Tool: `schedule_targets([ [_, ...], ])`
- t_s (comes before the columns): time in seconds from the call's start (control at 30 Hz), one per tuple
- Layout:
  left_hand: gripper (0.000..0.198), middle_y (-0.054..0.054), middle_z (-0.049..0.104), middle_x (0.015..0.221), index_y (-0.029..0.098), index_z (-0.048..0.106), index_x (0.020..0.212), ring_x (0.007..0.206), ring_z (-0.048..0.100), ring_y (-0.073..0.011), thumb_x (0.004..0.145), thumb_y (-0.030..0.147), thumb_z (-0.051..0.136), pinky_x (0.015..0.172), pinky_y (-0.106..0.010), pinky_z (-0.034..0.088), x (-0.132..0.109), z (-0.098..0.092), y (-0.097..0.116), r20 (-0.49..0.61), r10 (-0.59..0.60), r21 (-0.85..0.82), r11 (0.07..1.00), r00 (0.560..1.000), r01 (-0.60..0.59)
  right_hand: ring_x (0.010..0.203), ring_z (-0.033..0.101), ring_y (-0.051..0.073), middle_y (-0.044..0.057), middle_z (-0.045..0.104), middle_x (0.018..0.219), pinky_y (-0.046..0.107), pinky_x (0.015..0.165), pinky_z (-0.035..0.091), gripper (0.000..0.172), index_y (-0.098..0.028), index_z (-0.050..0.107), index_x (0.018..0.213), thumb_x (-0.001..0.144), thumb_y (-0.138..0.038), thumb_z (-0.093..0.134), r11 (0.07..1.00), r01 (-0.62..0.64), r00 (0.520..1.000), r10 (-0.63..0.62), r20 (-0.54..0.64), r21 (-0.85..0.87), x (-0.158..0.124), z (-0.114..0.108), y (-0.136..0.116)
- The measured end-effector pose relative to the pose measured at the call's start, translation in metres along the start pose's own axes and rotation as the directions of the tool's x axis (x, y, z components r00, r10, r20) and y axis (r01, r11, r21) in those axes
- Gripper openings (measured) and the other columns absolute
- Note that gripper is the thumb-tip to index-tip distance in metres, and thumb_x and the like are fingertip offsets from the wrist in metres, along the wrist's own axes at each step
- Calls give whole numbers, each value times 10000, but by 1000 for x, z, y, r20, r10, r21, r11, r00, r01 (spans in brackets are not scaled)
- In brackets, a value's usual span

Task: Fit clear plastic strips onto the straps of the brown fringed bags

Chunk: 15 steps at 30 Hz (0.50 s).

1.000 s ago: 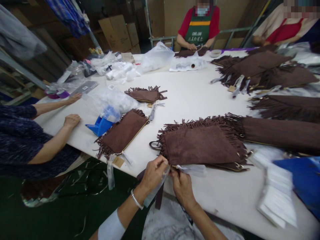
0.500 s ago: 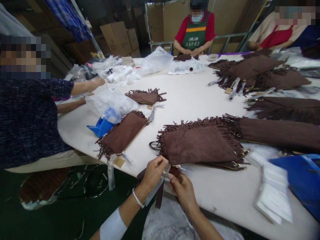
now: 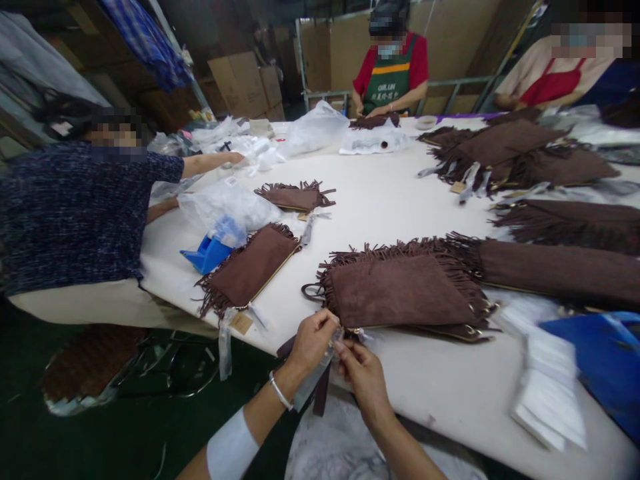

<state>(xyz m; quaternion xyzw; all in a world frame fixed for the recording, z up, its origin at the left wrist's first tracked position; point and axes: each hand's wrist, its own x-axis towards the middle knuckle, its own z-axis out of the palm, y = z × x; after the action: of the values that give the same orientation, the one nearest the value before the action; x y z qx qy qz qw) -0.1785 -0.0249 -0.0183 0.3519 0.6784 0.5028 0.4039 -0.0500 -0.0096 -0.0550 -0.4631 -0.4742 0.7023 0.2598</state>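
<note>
A brown fringed suede bag (image 3: 400, 290) lies at the table's near edge, atop another bag whose gold rings show at the right. At its lower left corner my left hand (image 3: 314, 341) pinches a clear plastic sleeve (image 3: 314, 385), which trails down beside my wrist. My right hand (image 3: 364, 377) is closed close by, thumb and fingertips at the upper end of the same plastic. What lies between the fingertips is partly hidden. A dark brown strap (image 3: 321, 395) hangs below my hands over the table edge.
Several more fringed bags lie left (image 3: 253, 263) and right (image 3: 560, 267) on the white table (image 3: 380, 193). A blue tape dispenser (image 3: 206, 255), white packets (image 3: 550, 393) and a blue bin (image 3: 600, 353) are near. Co-workers sit or stand around; one leans in from the left (image 3: 75, 207).
The co-worker at left has leaned further over the table, one arm reaching toward the plastic pile. My hands stay at the bag's corner, fingers shifting slightly on the plastic.
</note>
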Motion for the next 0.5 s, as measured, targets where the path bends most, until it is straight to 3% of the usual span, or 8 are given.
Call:
schedule_targets([
  [0.1,245,6,572,724,180,633,822,667,499,-134,859,390,511,598,-219,396,0,1,1,-25,-3,-42,999,1000,2,447,436,121,-23,531,491,232,457,323,418,-155,706,805,775,-561,611,999,22,1000,-23,-17,-47,2,-2,0],
  [0.3,414,-66,669,877,166,635,1074,706,580,-157,857,500,522,622,-240,446,-15,0,-6,-21,-153,-217,965,988,145,476,477,135,13,571,526,249,476,368,458,-158,661,614,791,-575,589,994,51,997,-56,-48,-96,4,-4,1],
  [0.5,381,-76,695,886,153,650,999,723,619,-171,807,480,616,663,-268,469,-41,-12,-20,44,-254,-334,908,966,254,464,480,150,11,553,484,246,430,354,470,-155,717,681,780,-593,579,975,130,981,-154,-121,-182,5,-3,0],
])
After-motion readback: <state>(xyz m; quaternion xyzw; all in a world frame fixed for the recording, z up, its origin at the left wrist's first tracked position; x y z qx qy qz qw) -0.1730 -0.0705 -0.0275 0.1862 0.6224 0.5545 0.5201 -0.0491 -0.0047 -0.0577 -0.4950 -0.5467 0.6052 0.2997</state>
